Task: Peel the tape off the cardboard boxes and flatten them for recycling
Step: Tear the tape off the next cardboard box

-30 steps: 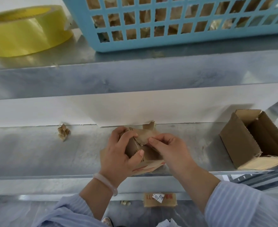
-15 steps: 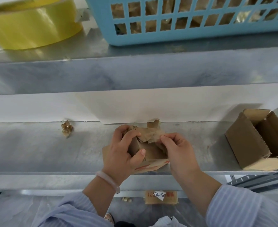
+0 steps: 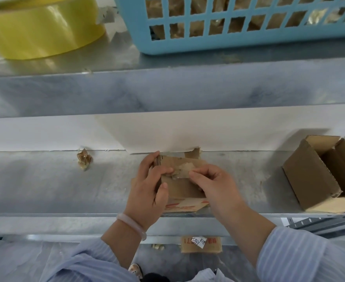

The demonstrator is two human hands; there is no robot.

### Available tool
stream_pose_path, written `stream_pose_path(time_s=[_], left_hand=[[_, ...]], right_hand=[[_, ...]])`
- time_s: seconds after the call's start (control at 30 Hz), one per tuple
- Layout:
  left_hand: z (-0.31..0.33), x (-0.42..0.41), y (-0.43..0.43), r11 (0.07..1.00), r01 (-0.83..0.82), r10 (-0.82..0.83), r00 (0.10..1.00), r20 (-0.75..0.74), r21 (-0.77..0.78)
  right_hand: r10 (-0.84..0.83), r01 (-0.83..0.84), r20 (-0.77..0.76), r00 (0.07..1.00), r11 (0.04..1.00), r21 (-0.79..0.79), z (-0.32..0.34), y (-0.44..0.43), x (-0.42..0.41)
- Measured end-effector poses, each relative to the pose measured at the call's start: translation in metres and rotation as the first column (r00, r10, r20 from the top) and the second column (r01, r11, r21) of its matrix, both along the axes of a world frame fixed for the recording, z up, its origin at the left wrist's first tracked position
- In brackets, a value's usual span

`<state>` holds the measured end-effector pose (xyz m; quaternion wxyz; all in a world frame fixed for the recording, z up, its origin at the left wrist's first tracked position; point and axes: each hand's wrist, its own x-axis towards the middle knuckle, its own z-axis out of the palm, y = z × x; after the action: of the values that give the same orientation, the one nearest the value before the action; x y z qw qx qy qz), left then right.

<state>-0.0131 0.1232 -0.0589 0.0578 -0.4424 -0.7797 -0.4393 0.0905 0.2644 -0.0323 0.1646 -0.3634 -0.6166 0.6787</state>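
Observation:
A small brown cardboard box [image 3: 179, 186] with red print on its lower flap sits on the metal shelf [image 3: 45, 184] in front of me. My left hand [image 3: 149, 192] grips its left side, thumb on the front and fingers over the top edge. My right hand [image 3: 214, 184] pinches a strip of clear tape [image 3: 182, 171] on the box's upper face. A second box [image 3: 318, 176] lies open on its side at the right of the shelf.
A crumpled wad of peeled tape [image 3: 84, 159] lies on the shelf to the left. On the upper shelf stand a yellow tape roll [image 3: 41, 31] and a blue plastic basket [image 3: 238, 23] holding cardboard. A flattened piece [image 3: 201, 244] lies on the floor below.
The box has turned so its taped face points up toward me. My right hand has shifted from its right edge to the tape on the upper face. My view has moved closer.

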Motion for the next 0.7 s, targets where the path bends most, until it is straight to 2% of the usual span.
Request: stream_pose_path(time_s=[0.07, 0.2, 0.3, 0.37, 0.43, 0.53, 0.6, 0.7], left_hand=[[-0.004, 0.000, -0.002, 1.000, -0.015, 0.015, 1.000, 0.006, 0.017], [-0.009, 0.000, -0.011, 0.999, -0.028, 0.026, 0.999, 0.047, 0.028], [-0.017, -0.003, -0.019, 0.999, -0.037, 0.038, 0.997, 0.066, -0.011], [-0.025, -0.002, -0.022, 0.997, -0.047, 0.052, 0.995, 0.082, -0.068], [-0.033, 0.002, -0.023, 0.993, -0.049, 0.061, 0.993, 0.103, -0.110], [-0.036, 0.002, -0.024, 0.992, -0.058, 0.076, 0.983, 0.167, -0.110], [-0.035, 0.000, -0.025, 0.992, -0.046, 0.067, 0.983, 0.174, -0.119], [-0.034, -0.004, -0.027, 0.989, -0.011, 0.036, 0.985, 0.170, -0.151]], right_hand=[[0.000, 0.000, 0.025, 1.000, 1.000, 0.000, -0.002, 0.000, -0.002], [-0.053, 0.059, 0.067, 0.996, 0.994, -0.096, -0.008, 0.006, -0.004], [-0.006, 0.003, 0.119, 0.993, 1.000, 0.023, -0.007, 0.006, -0.006], [0.023, -0.037, 0.090, 0.996, 0.986, 0.163, -0.002, 0.000, -0.006], [0.095, -0.102, 0.037, 0.995, 0.929, 0.355, 0.001, -0.007, -0.005], [0.257, -0.257, 0.087, 0.962, 0.758, 0.600, -0.002, -0.011, -0.004], [0.357, -0.363, 0.149, 0.922, 0.666, 0.651, -0.006, -0.013, -0.004], [0.430, -0.472, 0.239, 0.871, 0.597, 0.649, -0.005, -0.016, -0.004]])
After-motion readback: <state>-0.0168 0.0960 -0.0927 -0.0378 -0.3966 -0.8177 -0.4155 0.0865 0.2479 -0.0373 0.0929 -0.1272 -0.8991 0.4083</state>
